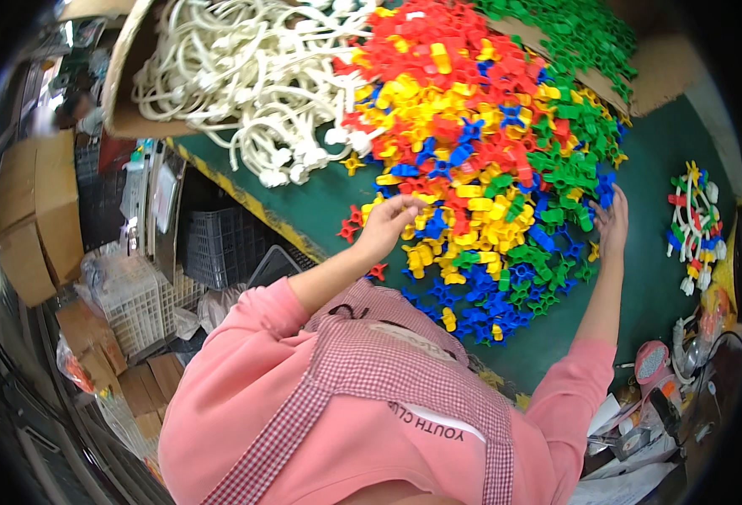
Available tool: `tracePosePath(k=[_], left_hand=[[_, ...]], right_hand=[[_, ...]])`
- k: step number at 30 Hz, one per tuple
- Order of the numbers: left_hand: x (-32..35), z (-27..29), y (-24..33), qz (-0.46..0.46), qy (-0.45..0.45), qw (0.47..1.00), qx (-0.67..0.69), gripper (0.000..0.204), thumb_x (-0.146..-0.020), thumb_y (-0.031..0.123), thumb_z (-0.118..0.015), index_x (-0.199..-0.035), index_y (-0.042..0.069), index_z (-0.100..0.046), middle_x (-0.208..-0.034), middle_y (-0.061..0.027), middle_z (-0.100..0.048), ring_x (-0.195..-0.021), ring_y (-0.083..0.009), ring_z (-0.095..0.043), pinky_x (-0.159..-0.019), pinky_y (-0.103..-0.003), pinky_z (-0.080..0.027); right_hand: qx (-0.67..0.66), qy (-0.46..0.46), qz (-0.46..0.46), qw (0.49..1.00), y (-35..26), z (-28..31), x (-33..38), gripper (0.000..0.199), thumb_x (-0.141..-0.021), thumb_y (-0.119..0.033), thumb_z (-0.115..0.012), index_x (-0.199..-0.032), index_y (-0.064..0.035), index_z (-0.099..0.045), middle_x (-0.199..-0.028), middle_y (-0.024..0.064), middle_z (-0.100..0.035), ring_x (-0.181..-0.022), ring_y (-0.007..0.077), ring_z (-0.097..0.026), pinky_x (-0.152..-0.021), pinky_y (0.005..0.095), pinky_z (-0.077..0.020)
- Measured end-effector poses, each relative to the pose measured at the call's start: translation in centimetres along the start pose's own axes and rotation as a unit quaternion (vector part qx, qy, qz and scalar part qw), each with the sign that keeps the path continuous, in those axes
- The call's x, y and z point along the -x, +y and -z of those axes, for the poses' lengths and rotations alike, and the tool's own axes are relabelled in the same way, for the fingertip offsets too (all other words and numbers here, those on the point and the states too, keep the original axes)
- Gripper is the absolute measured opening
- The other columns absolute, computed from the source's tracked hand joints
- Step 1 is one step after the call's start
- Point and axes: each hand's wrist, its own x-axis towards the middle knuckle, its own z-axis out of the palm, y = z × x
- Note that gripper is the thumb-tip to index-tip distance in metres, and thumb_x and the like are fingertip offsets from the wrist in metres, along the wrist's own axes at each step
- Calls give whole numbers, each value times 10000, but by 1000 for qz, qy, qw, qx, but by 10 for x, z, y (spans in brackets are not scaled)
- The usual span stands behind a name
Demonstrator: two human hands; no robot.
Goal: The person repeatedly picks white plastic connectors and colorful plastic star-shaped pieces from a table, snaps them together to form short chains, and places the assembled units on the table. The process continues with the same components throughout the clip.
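Observation:
A large heap of small plastic connector pieces (472,160) in red, yellow, blue and green spreads over the green table (674,160). My left hand (388,223) is at the heap's left edge, fingers closed in a pinch beside yellow pieces; what is between the fingertips is too small to make out. At the heap's right side my right hand (613,225) has its fingers bent around a blue plastic piece (606,190). White cords with thick ends (278,139) spill from a cardboard box at the far left.
A bundle of white cords threaded with coloured pieces (692,227) lies at the table's right. More green pieces (577,42) sit on cardboard at the back. Left of the table stand a black crate (219,244), a white basket (131,303) and cardboard boxes (39,210). Clutter (649,421) fills the lower right.

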Motion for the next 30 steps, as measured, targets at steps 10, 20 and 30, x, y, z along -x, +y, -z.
tracePosePath(k=[10,20,30], left_hand=[[-82,185,46,-240,360,744,-510,597,-749,198,-663,-1278,46,-431,-1283,-188,-410,-1143,-359,-404,-990,-433,-335],[-123,185,80,-263,29,551,-792,102,-746,120,-578,-753,92,-676,-755,-88,-668,-738,-261,-668,-594,-382,-522],[15,129,82,-372,105,822,-419,223,-773,284,-691,-884,93,-660,-671,-104,-602,-613,-277,-596,-541,-357,-448]], right_hand=[[266,15,98,959,69,-65,129,252,-821,-131,-644,-1056,-93,-564,-970,9,-537,-732,90,-533,-533,228,-477],[249,104,79,960,90,-134,231,246,-844,-74,-613,-1083,-45,-563,-948,40,-561,-713,95,-534,-594,240,-478],[236,155,212,935,104,-154,258,444,-808,-45,-617,-1230,-60,-479,-1051,101,-606,-919,188,-581,-825,294,-448]])
